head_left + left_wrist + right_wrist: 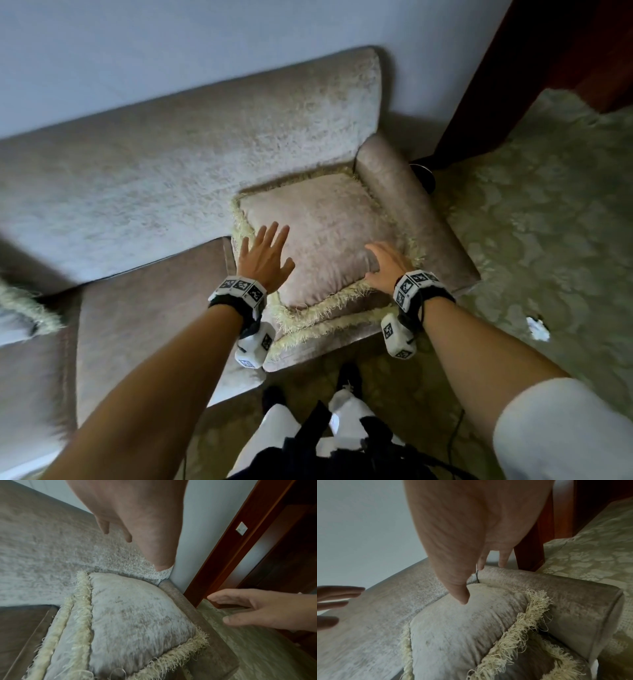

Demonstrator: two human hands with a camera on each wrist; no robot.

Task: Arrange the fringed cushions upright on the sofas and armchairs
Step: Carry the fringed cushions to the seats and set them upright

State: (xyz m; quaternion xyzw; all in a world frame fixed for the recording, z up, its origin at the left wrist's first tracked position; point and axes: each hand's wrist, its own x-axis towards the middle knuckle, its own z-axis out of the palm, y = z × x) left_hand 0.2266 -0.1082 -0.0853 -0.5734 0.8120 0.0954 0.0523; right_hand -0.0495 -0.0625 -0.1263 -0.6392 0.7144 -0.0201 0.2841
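Two beige fringed cushions lie flat, stacked at the right end of the sofa [171,178] against its armrest [411,212]. The top cushion [322,236] [137,622] [462,635] covers most of the lower cushion [329,346] [68,642]. My left hand [265,255] [137,513] hovers with fingers spread over the top cushion's left edge. Over its near right corner is my right hand [385,265] [462,534], fingers loose and holding nothing; whether it touches the fabric is unclear.
A third fringed cushion [24,308] shows at the far left edge of the sofa. A dark wooden door frame [513,68] stands right of the armrest. Patterned carpet [548,222] covers the floor, with a white scrap [537,329] on it.
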